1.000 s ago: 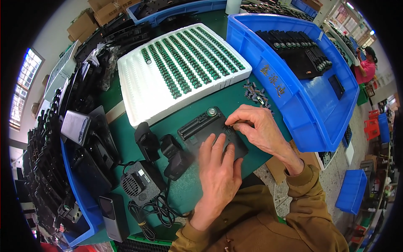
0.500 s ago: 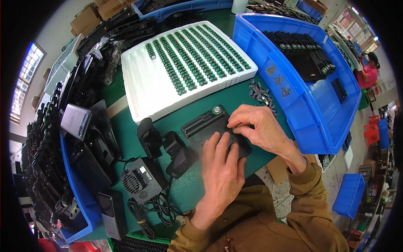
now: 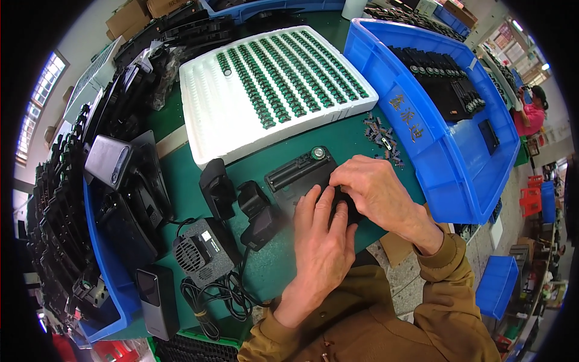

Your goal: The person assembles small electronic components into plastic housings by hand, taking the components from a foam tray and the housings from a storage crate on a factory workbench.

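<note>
A green surface (image 3: 347,143) carries a white foam tray (image 3: 220,117) in the upper middle of the frame. At centre, directly beneath both hands, lies a black housing (image 3: 301,175), its slotted edge slanting up rightward. The left hand (image 3: 325,247) rests spread on it; the right hand (image 3: 383,193), nearer its right edge, curls inward, any grasped piece hidden.

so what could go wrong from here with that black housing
The black housing might slide if the left hand, resting on it, eases off. The right hand, bent over it, could slip and scuff it. The small loose parts on the green table might scatter if brushed.
</note>
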`<state>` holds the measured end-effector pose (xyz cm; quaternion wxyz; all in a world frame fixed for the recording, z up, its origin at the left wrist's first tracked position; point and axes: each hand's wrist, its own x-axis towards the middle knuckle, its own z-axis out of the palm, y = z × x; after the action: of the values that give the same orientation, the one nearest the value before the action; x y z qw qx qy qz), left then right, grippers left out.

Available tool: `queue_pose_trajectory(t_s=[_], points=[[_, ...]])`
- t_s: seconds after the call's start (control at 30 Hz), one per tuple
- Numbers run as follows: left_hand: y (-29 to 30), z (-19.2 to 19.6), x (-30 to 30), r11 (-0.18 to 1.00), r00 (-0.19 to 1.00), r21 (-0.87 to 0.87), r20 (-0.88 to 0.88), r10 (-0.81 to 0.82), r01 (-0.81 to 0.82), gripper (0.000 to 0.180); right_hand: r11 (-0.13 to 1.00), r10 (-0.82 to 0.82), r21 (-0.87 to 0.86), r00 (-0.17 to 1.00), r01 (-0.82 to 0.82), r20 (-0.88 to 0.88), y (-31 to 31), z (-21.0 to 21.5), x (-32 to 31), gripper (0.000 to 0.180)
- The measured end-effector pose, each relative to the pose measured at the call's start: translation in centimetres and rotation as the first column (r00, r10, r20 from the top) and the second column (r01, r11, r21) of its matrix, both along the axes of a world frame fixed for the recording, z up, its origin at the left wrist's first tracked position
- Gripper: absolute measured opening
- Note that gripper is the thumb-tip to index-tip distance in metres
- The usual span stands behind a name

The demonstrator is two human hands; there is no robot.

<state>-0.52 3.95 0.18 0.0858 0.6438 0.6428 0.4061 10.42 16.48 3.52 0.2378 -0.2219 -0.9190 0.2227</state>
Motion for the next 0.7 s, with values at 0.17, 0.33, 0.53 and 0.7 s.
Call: queue_pose_trajectory(t_s=[0.17,0.33,0.53,0.7], points=[[-0.1,-0.3,0.0,1.000,1.000,0.007,0.013,0.008,-0.009,0.043,0.997,0.040,0.061,0.993,-0.046,0.110,-0.5,0.6,-0.6,0.014],[-0.1,-0.3,0.0,1.000,1.000,0.015,0.010,0.007,-0.008,0.041,1.000,0.017,0.001,0.997,-0.017,0.069,-0.7,1.2,-0.3,0.013],[-0.1,0.1,-0.1,1.000,1.000,0.023,0.004,-0.002,0.002,0.038,0.990,-0.136,0.040,0.991,0.136,0.005,1.1,1.8,-0.3,0.013],[-0.1,0.0,-0.1,0.999,1.000,0.042,0.005,-0.005,0.004,0.040,0.992,-0.127,-0.019,0.992,0.127,0.021,2.4,0.5,-1.6,0.034]])
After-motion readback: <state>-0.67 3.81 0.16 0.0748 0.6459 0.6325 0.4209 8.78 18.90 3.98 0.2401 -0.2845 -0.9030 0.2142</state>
